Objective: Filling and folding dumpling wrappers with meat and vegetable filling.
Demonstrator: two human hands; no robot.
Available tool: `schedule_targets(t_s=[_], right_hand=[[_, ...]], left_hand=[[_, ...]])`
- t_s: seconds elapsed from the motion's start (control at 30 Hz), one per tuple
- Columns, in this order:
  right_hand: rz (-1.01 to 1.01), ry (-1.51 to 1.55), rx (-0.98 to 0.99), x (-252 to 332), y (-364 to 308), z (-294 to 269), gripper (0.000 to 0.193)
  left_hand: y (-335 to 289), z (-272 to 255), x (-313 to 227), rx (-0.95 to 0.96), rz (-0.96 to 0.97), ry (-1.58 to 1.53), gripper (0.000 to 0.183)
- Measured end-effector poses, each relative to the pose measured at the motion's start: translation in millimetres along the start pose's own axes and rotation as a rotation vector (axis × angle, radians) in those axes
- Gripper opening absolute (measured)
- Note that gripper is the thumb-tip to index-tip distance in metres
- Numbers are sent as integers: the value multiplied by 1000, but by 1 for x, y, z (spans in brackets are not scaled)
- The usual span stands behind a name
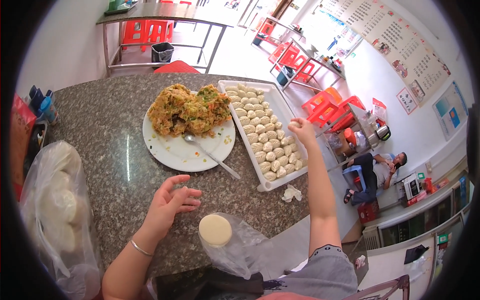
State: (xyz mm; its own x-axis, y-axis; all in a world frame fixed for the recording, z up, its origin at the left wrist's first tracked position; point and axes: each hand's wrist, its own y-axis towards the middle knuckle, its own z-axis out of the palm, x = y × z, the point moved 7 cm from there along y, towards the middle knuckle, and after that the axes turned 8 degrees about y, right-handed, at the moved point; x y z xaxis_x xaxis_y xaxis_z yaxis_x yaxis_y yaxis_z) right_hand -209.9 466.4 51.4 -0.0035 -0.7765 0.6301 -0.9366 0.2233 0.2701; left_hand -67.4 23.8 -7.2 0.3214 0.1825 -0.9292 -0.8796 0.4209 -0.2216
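My right hand reaches over the right side of a white tray, its fingertips pinched around a small pale dumpling. Rows of pleated dumplings fill most of that tray. Above the counter, nearer to me, my left hand hovers with fingers apart and holds nothing. Close to it, a stack of round dough wrappers rests on a clear plastic bag. Beyond the left hand, a white plate carries a mound of orange-green filling. A metal spoon lies across the plate's rim.
A clear bag of more wrappers stands at the left edge of the speckled counter. A crumpled tissue lies beside the tray's near corner. Red stools and a seated person are off to the right.
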Motion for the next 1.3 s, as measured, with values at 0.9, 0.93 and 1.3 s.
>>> schedule_targets(t_s=[0.9, 0.93, 1.3], right_hand=[[26, 212, 221, 78, -240, 7, 14], [-5, 256, 194, 96, -238, 12, 16], [-659, 450, 193, 265, -209, 121, 18]], left_hand=[[-2, 3, -1, 96, 35, -269, 64], [-2, 6, -3, 121, 38, -261, 64], [-3, 8, -7, 381, 100, -504, 58]])
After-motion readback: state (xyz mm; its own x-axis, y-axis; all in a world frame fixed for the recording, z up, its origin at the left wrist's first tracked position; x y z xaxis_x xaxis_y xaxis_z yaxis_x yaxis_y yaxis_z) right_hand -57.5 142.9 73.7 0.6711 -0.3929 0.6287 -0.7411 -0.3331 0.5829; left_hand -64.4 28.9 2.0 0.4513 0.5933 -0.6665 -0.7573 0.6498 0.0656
